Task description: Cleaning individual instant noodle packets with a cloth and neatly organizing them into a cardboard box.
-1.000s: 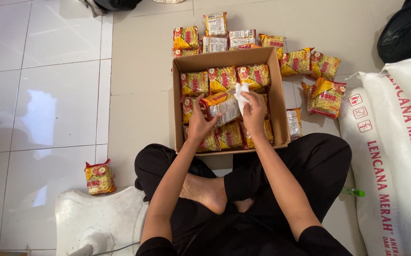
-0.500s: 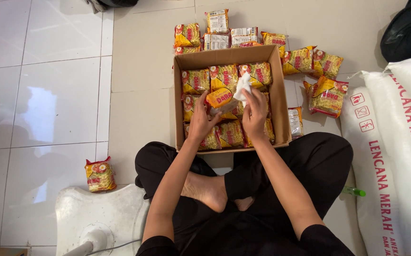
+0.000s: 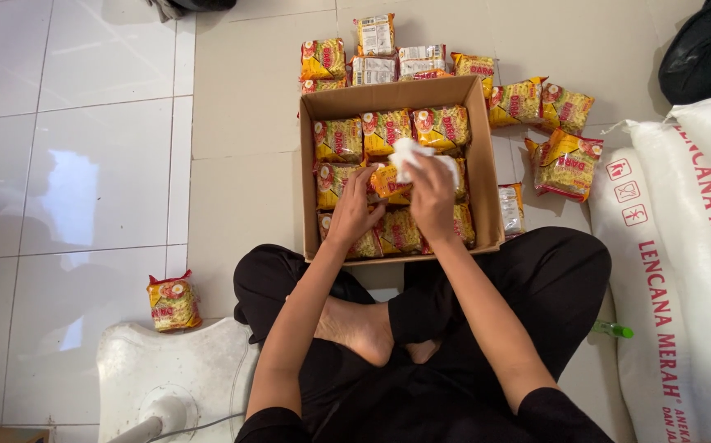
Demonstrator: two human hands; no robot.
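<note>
Right of the right hand (image 3: 432, 197), a large white sack (image 3: 683, 271) is laid on the tiled floor (image 3: 101, 172). Around both hands an open cardboard box (image 3: 487, 164) is set, lined with yellow noodle packets (image 3: 442, 125). Beyond the box, past the fingertips, more loose packets (image 3: 565, 164) are spread. Down-left of the left hand (image 3: 353, 215) a white fan base (image 3: 179, 377) and a single packet (image 3: 173, 302) are seen. One tilted packet (image 3: 390, 182) is pinched by the left hand inside the box; a white cloth (image 3: 411, 156) is gripped by the right hand, pressed against it.
</note>
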